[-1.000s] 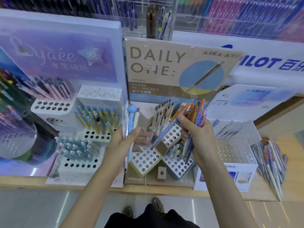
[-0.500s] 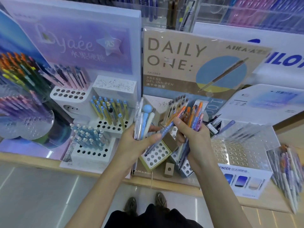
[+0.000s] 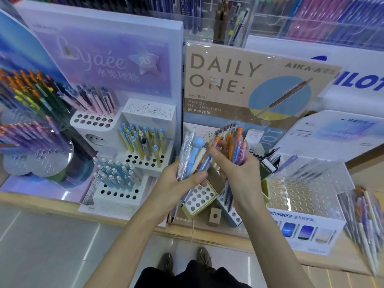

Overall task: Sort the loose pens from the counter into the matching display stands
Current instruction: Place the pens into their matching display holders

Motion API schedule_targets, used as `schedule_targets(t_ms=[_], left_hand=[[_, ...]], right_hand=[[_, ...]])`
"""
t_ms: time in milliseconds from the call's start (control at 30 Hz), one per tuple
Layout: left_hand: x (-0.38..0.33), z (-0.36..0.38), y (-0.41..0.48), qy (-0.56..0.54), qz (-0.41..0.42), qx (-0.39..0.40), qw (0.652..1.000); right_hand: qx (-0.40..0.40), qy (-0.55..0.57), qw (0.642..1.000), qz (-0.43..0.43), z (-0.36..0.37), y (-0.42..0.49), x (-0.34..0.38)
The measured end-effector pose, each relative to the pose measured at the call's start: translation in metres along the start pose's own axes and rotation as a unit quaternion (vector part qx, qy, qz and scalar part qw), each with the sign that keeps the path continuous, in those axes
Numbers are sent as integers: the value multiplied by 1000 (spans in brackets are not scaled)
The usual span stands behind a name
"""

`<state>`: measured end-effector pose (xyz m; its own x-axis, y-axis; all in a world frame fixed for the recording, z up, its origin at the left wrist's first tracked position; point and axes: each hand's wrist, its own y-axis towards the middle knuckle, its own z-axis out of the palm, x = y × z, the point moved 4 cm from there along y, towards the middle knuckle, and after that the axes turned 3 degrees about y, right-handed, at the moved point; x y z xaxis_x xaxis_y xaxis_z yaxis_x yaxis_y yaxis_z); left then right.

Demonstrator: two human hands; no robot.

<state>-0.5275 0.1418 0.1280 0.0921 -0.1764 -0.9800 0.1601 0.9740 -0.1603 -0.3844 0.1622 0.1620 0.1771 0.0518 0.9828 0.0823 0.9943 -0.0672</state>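
Note:
My left hand (image 3: 178, 183) grips a small bunch of pens (image 3: 192, 156), among them a pale blue one with a round ball top. My right hand (image 3: 239, 173) holds a larger bundle of orange, blue and pink pens (image 3: 234, 146); its index finger and thumb pinch a blue pen (image 3: 204, 163) that leans into the left bunch. Both hands hover over the beige Daily One stand (image 3: 199, 198) with its white hole blocks. Left of it stands the white Lyaée stand (image 3: 116, 192) with blue, yellow and pink pens.
A clear Pathfinder stand (image 3: 301, 196) sits at the right, with a blurred heap of loose pens (image 3: 365, 221) on the counter beyond it. A round acrylic holder (image 3: 31, 142) full of coloured pens stands far left. The wooden counter edge (image 3: 218, 233) runs below the stands.
My hands have come closer together. The blue pen pinched by my right hand now lies against the bunch in my left hand. The view has shifted left.

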Motion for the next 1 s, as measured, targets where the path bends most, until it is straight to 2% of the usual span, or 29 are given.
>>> schedule_targets(t_ms=[267,400,500,733,1000], left_hand=[[2,1,-1,24,-1,53,998],[6,5,-2,42,-14,98,994],[6,6,-1,29,-21,117,992],[1,10,5,24,-25,150,988],[9,6,7,41,-59,164,984]], right_hand=[[111,-51,991,54,-8,6,2],[118,-31,989,89,-16,7,-4],[115,25,990,80,-17,6,-4],[51,135,988,53,-16,1,-1],[-50,168,984,15,-28,10,3]])
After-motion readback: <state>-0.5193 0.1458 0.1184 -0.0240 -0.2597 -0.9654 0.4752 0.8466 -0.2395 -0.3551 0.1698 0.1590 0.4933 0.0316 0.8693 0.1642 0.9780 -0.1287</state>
